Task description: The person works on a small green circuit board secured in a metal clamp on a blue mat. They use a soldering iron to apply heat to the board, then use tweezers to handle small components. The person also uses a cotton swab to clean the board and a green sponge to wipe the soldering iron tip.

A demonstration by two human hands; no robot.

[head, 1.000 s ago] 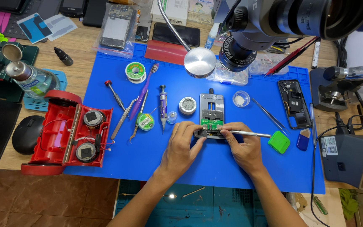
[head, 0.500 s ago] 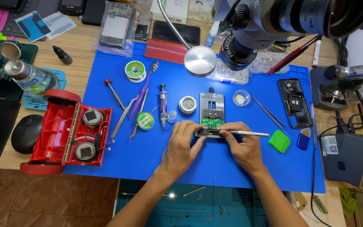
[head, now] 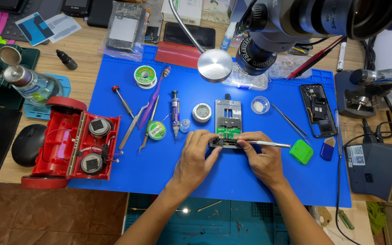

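On the blue silicone mat (head: 232, 181), nothing has shifted: the left hand (head: 196, 156) still pinches the small green circuit board (head: 228, 132) in its metal holder (head: 228, 119), right hand (head: 262, 156) gripping silver tweezers (head: 271, 144), so work continues.

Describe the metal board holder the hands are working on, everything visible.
The metal board holder is a flat grey-silver rectangular fixture lying on the blue mat, its long side running away from the person, with a dark knob at the far end. Cut-outs show in its plate; a small green circuit board sits clamped at its near end. The left hand grips the near left corner; the right hand rests at the near right, holding a slim metal tool pointed at the board.
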